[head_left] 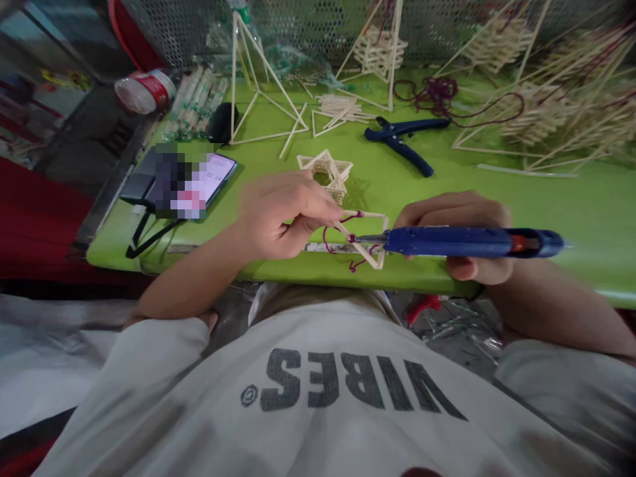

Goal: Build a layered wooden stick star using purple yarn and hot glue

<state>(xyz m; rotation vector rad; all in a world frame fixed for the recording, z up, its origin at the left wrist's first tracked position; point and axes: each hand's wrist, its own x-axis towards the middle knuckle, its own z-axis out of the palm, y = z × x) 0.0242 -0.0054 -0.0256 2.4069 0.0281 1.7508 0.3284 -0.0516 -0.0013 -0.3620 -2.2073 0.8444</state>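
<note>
Between thumb and fingers, my left hand (291, 215) pinches one corner of a small triangle of wooden sticks (373, 258). Dark red string (328, 242) is tied on the triangle and hangs from it. My right hand (454, 212) is wrapped round a blue glue gun (452, 242). Its nozzle tip touches or nearly touches a string knot on one stick. Just beyond my left hand, a star-shaped stack of sticks (338, 173) stands on the green bench. The trigger of the glue gun is hidden by the tool and my fingers.
Blue-handled cutters (410, 140) lie behind my right hand. A phone (213, 185) rests at the left, near bundled wrapped sticks (193, 103). A pyramid stick frame (263, 99) stands at the back. Tangled red string (432, 96) and more stick frames (536, 112) fill the back right.
</note>
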